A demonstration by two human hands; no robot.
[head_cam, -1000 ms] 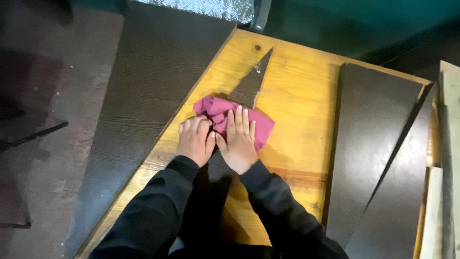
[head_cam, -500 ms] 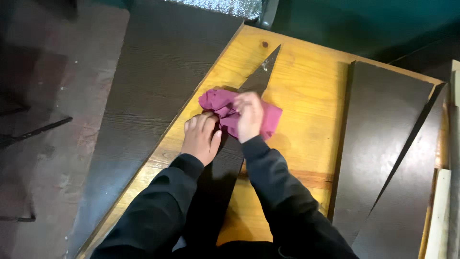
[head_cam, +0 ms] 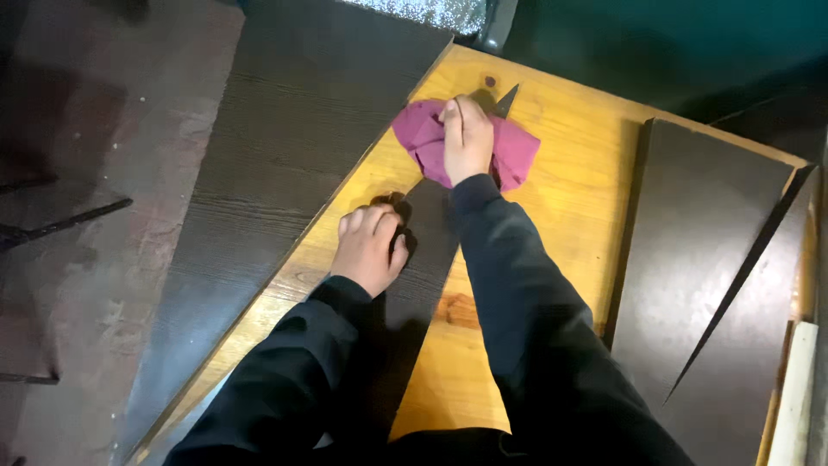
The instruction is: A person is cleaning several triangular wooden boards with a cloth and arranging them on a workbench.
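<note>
Lying crumpled near the far end of a long dark wedge [head_cam: 414, 285], a magenta cloth [head_cam: 509, 151] covers the wedge just short of its sharp tip, which pokes out beyond the cloth. The right hand [head_cam: 466, 138] presses down on the cloth, fingers together and curled over it, palm flat against the fabric. The left hand [head_cam: 369, 248] rests nearer the body on the wedge's left edge, fingers bent and bunched, pinning the piece to the yellow board [head_cam: 578, 207] beneath. Both arms wear black sleeves [head_cam: 535, 328]. Left of the board, touching its edge, lies a wide dark panel [head_cam: 285, 164] with wood grain. On the right side of the board sit more dark panels [head_cam: 699, 250], one cut along a thin slanted line. A pale strip [head_cam: 793, 397] lies at the far right edge.
</note>
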